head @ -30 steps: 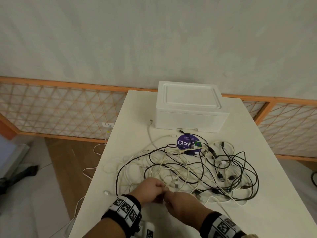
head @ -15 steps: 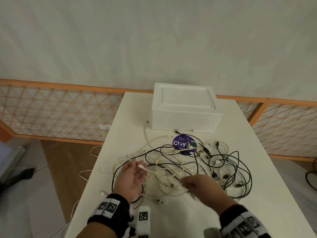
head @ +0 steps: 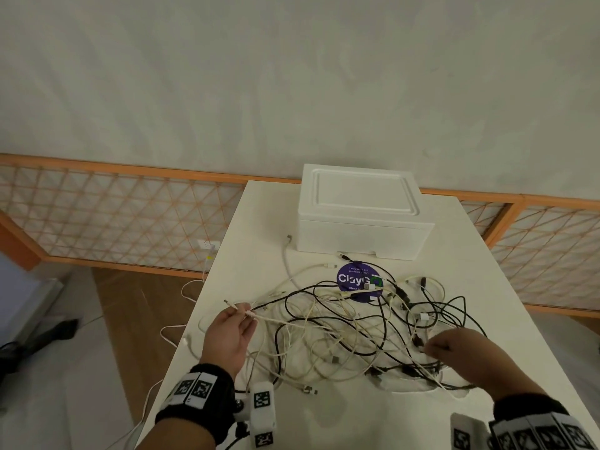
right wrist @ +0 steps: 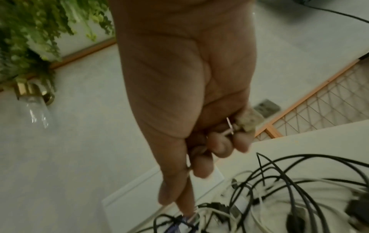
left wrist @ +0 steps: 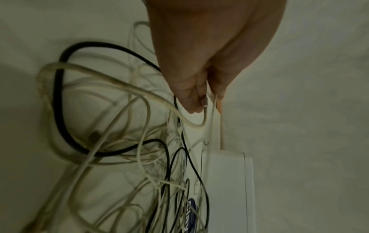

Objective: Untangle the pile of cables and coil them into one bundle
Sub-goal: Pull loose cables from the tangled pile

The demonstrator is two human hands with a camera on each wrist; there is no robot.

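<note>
now the left hand (head: 231,332) pinches a white cable (head: 276,320) near its plug end, lifted at the left edge of the pile of cables (head: 350,329). the right hand (head: 461,352) has its fingers curled round a thin white strand at the pile's right side. black and white cables lie tangled across the middle of the white tabletop (head: 259,241), partly over a round purple sticker (head: 355,280). a white foam box (head: 360,212) sits behind them.
</note>
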